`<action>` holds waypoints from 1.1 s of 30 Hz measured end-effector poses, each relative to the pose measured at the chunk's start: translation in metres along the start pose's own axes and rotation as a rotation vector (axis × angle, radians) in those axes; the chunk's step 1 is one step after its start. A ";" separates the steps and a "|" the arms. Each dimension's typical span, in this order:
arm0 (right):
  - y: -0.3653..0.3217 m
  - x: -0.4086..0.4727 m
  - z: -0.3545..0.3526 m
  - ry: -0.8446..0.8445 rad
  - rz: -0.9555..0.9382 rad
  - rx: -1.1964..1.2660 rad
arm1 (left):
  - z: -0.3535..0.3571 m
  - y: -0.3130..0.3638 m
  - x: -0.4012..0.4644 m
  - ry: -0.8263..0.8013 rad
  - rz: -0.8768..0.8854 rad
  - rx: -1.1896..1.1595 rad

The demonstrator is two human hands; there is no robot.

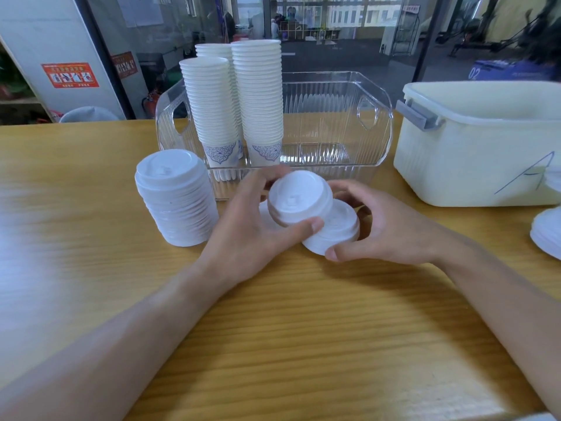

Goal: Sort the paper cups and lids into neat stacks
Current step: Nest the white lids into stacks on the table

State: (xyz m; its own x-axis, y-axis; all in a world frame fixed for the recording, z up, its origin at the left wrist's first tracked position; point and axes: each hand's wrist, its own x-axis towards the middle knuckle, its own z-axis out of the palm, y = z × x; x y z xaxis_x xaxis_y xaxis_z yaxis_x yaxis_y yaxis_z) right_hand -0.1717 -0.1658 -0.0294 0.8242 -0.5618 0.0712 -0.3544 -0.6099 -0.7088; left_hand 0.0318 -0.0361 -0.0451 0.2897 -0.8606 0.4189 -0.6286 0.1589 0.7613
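Observation:
My left hand [252, 226] grips a small stack of white lids [299, 197], thumb under its front edge and fingers behind it. My right hand [382, 226] curls around a second small stack of white lids [337, 230] that lies lower, on the table, partly under the first. A tall stack of white lids [176, 199] stands to the left of my hands. Three tall stacks of white paper cups [258, 98] with blue patterns stand in the left part of a clear plastic bin [334, 117].
A white plastic tub [473, 147] with a grey handle and a pen mark stands at the right. More white lids [548, 232] lie at the right edge of the wooden table [303, 329]. A glass wall runs behind the table.

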 end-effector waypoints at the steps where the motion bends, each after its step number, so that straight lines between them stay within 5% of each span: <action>1: -0.001 0.000 0.002 -0.004 -0.006 0.003 | 0.002 0.002 -0.001 -0.020 0.018 0.030; 10: -0.005 -0.003 0.005 -0.040 -0.011 -0.022 | 0.011 0.008 -0.002 -0.189 0.046 0.199; 16: -0.006 -0.004 0.001 0.020 0.000 -0.025 | -0.009 0.002 0.004 -0.068 -0.005 0.238; 24: -0.006 -0.003 -0.004 0.067 0.014 -0.015 | -0.015 0.004 0.001 -0.135 -0.110 0.529; 33: -0.007 -0.002 -0.004 0.059 0.050 0.052 | -0.014 -0.005 0.001 -0.129 -0.150 0.448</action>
State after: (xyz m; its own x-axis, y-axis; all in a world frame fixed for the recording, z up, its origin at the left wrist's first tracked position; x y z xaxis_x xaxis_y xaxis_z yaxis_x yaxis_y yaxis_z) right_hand -0.1731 -0.1628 -0.0221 0.7782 -0.6234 0.0752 -0.3698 -0.5517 -0.7476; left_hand 0.0456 -0.0306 -0.0420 0.3270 -0.9155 0.2343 -0.8435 -0.1709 0.5093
